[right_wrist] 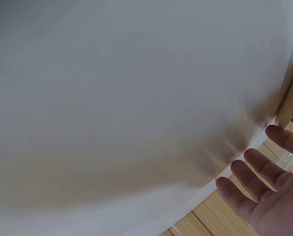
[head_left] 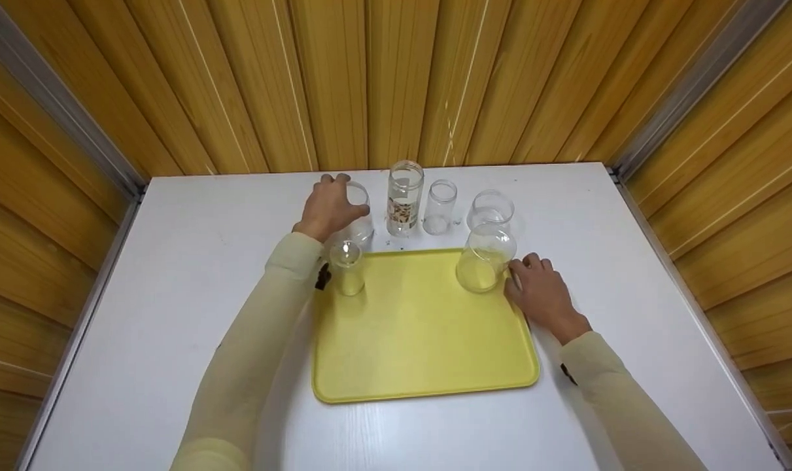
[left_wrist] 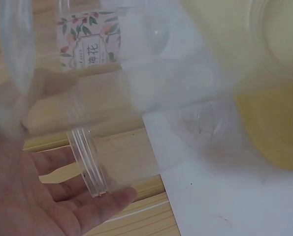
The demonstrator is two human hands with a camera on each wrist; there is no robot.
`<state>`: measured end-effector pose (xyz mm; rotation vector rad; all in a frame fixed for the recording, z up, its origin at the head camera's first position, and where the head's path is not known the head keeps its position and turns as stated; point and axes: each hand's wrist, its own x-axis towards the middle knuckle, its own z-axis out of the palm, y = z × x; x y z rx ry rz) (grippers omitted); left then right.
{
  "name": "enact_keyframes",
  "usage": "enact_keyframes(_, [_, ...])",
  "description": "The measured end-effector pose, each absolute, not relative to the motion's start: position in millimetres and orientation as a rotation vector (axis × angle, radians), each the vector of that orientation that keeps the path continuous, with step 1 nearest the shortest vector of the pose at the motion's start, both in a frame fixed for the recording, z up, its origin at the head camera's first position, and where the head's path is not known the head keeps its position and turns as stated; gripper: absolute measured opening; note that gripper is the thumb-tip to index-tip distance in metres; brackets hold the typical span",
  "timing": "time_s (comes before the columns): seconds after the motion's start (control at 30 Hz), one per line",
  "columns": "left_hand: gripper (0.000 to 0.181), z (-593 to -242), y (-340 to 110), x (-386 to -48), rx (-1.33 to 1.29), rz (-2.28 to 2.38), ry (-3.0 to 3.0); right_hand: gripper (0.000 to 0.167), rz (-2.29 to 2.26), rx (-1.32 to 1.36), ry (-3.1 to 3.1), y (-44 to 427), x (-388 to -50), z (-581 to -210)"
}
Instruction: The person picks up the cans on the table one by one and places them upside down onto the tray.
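Note:
My left hand (head_left: 330, 206) grips a clear jar (head_left: 360, 229) behind the tray's back left corner, with thumb and fingers around its upper part. In the left wrist view, its fingers (left_wrist: 104, 211) lie against the ridged rim of the jar (left_wrist: 126, 162). A clear upright vessel (head_left: 348, 271) stands on the tray beside my left wrist. Over at the right, my right hand (head_left: 543, 294) is beside the yellow tray's (head_left: 422, 333) edge, its fingertips close to a rounded clear glass (head_left: 484, 261) on the tray. Whether they touch it, I cannot tell. The right wrist view shows these fingers (right_wrist: 264, 172) loosely bent, holding nothing.
Behind the tray stand a tall clear jar with a printed label (head_left: 403, 203), a slim clear jar (head_left: 439, 208) and a wide clear glass (head_left: 492, 210). Yellow wood-pattern panels (head_left: 396, 85) enclose the white table (head_left: 193, 261) at the back and sides.

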<state>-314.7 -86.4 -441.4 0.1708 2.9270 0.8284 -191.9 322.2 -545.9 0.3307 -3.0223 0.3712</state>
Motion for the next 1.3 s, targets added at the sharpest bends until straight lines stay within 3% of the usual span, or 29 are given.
enact_keyframes(0.37, [0.079, -436.4, -89.8, -309.0, 0.215, 0.863, 2.958, 0.039, 0.379, 0.324, -3.07, 322.8, -190.5, -543.0])
enact_keyframes(1.3, [0.077, -428.8, -97.5, -289.7, 0.2, 1.055, 2.981, 0.036, 0.363, 0.325, -3.038, 322.2, -190.2, -544.6])
